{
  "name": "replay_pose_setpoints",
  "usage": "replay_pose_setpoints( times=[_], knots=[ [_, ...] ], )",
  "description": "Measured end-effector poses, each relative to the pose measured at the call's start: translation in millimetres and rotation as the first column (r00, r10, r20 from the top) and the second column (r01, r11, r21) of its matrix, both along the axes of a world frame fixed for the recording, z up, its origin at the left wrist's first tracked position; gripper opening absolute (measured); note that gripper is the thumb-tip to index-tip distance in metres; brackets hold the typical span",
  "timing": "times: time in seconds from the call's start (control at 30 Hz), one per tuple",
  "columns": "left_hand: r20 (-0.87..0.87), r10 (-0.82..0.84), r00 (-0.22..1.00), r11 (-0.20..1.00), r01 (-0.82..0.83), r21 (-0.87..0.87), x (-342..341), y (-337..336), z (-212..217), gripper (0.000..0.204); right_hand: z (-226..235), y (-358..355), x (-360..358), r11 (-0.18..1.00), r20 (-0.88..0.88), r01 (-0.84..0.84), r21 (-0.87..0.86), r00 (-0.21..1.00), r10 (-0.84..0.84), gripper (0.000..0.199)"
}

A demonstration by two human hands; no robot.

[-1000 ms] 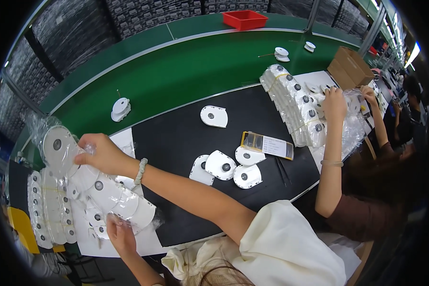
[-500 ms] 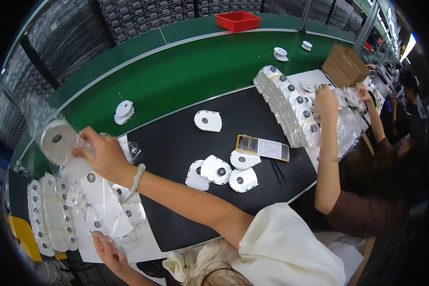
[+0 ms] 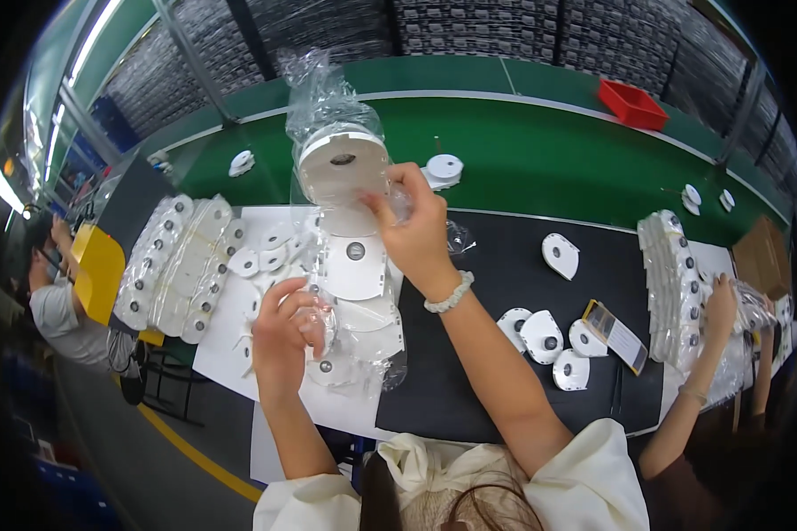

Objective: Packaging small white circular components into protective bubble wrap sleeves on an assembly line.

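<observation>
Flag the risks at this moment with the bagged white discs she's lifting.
1. The right hand pinches the lifted clear bag of discs by one edge only; it could slip or spill.
2. The left hand presses on the loose pile of bagged discs; these may slide off the white sheet.

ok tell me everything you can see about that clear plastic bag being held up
The clear plastic bag is thin, crinkled and see-through, lifted above the table with its loose top bunched upward. Inside sits a white round disc with a dark centre hole, tilted toward the camera. The right hand pinches the bag's lower right edge. Below it hang more white pieces in plastic, which the left hand grips lower down.
</observation>
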State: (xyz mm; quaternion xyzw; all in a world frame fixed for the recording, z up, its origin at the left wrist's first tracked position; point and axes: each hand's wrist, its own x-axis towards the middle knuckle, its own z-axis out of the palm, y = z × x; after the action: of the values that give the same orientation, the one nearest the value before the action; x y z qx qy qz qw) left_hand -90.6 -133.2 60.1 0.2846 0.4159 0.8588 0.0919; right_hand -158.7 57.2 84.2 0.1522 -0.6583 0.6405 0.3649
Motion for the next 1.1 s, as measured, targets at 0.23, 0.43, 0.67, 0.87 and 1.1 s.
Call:
replay_pose_setpoints(
  times=[0.23, 0.43, 0.67, 0.87, 1.1],
  knots=[
    [-0.269, 0.659, 0.702, 0.437, -0.649, -0.623, -26, 34, 31, 0.031, 5, 1, 3, 0.96, 0.048, -0.246, 0.131, 0.969, 0.242, 0.018],
    [-0.228, 0.635, 0.738, 0.507, -0.621, -0.598, -31, 17, 19, 0.011, 2, 7, -1, 0.94, 0.196, -0.184, 0.287, 0.972, 0.13, 0.021],
    [-0.347, 0.819, 0.458, 0.455, -0.885, -0.094, -1, 66, 20, 0.013, 20, -8, 21, 0.872, 0.099, 0.223, 0.437, 0.951, -0.293, 0.031],
    [0.281, -0.133, 0.951, 0.989, 0.107, 0.103, -19, 18, 21, 0.042, 18, 22, 12, 0.91, 0.225, -0.237, 0.34, 0.96, 0.166, 0.027],
    [0.436, 0.273, 0.858, 0.957, -0.288, -0.032, -21, 33, 45, 0.031, 18, 21, 15, 0.852, 0.322, -0.288, 0.438, 0.935, 0.15, 0.026]
  ],
)
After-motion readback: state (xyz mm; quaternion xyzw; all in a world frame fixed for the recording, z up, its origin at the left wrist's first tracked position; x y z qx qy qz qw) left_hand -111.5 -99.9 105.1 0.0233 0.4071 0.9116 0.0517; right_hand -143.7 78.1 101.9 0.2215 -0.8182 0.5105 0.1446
